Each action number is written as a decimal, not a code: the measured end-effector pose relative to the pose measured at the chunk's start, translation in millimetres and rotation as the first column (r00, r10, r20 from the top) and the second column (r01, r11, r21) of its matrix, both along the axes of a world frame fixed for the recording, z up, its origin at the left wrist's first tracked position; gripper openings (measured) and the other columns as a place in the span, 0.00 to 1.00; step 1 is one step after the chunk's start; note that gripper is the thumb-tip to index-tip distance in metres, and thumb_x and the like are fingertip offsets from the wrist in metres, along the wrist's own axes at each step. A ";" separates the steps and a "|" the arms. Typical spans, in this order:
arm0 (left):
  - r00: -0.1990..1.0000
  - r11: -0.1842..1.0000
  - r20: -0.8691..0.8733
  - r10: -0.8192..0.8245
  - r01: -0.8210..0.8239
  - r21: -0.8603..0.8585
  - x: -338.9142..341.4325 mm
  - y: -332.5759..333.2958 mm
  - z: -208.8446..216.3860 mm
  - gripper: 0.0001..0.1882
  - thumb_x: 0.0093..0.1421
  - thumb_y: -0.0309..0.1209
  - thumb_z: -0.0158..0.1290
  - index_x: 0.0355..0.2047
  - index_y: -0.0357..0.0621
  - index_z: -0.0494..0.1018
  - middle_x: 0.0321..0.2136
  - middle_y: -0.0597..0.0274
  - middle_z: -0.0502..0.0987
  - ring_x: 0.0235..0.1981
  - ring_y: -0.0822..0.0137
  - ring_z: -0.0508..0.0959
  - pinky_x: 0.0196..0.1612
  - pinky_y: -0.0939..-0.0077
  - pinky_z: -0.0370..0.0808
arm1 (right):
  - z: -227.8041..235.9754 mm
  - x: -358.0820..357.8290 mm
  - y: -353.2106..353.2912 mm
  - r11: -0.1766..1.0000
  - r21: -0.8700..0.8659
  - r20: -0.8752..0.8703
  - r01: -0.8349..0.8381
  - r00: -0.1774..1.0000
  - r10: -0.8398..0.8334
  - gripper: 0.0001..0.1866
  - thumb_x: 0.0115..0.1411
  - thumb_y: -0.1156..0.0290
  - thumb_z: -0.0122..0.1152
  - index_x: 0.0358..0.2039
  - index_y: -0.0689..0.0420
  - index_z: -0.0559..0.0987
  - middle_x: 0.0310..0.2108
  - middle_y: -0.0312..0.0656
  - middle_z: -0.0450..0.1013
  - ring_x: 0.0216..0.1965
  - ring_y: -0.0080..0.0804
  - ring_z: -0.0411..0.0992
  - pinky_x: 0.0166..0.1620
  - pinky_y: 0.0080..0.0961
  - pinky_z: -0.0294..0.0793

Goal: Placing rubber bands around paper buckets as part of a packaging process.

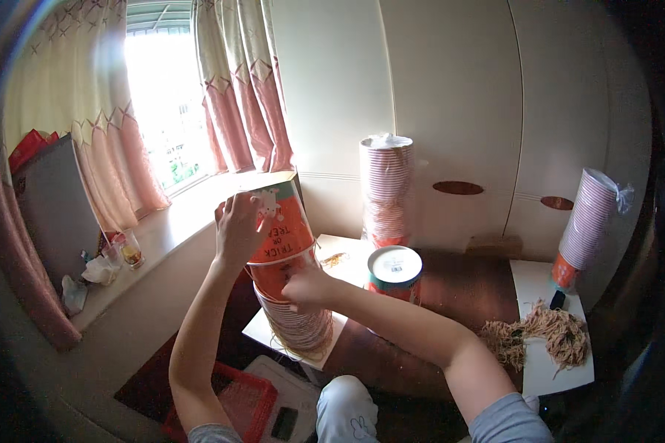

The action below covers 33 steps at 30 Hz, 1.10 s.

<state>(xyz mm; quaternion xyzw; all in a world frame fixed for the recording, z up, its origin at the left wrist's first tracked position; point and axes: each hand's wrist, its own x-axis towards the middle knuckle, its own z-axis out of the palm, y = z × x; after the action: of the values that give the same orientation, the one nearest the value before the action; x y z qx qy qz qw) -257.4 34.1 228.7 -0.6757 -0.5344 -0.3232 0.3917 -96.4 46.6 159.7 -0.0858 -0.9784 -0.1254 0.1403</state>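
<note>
A tall stack of nested paper buckets, upside down, stands on a white board at the front left. The topmost orange paper bucket, with a green band and dark lettering, sits raised and slightly tilted above the others. Curled over its upper left side, my left hand grips it. My right hand is closed against the orange wall of the bucket just below; what its fingers hold is hidden. Thin twine loops dangle from the lower rims of the stack.
Behind stand a lidded round tub and a wrapped bucket stack. Another wrapped stack and a heap of brown twine rest on a white board at right. A red basket lies low at left, below the windowsill.
</note>
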 end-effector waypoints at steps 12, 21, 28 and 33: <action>0.999 0.996 0.029 0.044 -0.046 0.079 16.7 7.3 1.2 0.27 0.49 0.39 0.51 0.48 0.44 0.60 0.44 0.56 0.65 0.45 0.59 0.66 0.47 0.60 0.58 | -69.5 20.3 -1.5 0.995 -0.020 -0.056 0.101 0.993 -0.102 0.07 0.39 0.70 0.53 0.22 0.54 0.75 0.29 0.39 0.70 0.44 0.37 0.64 0.48 0.34 0.60; 0.999 0.999 -0.016 0.029 -0.030 -0.028 34.0 -16.0 -55.7 0.19 0.44 0.39 0.55 0.38 0.50 0.70 0.32 0.62 0.67 0.38 0.62 0.67 0.41 0.63 0.60 | -95.5 14.4 -3.0 0.974 -0.175 -0.599 -0.143 0.801 0.010 0.11 0.42 0.71 0.51 0.28 0.59 0.74 0.31 0.47 0.69 0.42 0.41 0.66 0.50 0.37 0.60; 0.995 0.992 -0.043 0.085 -0.089 -0.094 35.1 -24.1 -62.1 0.20 0.46 0.39 0.54 0.40 0.48 0.69 0.33 0.63 0.67 0.39 0.63 0.67 0.43 0.60 0.57 | -103.3 70.7 -36.7 0.988 -0.129 -0.007 0.081 0.997 -0.083 0.18 0.46 0.66 0.52 0.39 0.58 0.69 0.39 0.44 0.65 0.42 0.39 0.65 0.48 0.34 0.61; 0.977 0.993 -0.190 0.096 -0.106 -0.042 85.5 -14.2 -66.8 0.24 0.47 0.40 0.53 0.44 0.47 0.65 0.42 0.60 0.64 0.45 0.66 0.64 0.48 0.62 0.55 | -113.9 152.5 -70.8 0.973 -0.228 -0.081 0.022 0.996 -0.042 0.20 0.47 0.63 0.53 0.42 0.54 0.68 0.40 0.41 0.65 0.43 0.37 0.65 0.49 0.34 0.59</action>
<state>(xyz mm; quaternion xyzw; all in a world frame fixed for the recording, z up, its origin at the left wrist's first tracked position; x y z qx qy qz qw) -171.9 19.9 161.9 -0.6850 -0.5371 -0.2238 0.4384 56.1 -24.1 45.9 -0.1223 -0.9779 -0.0113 0.1691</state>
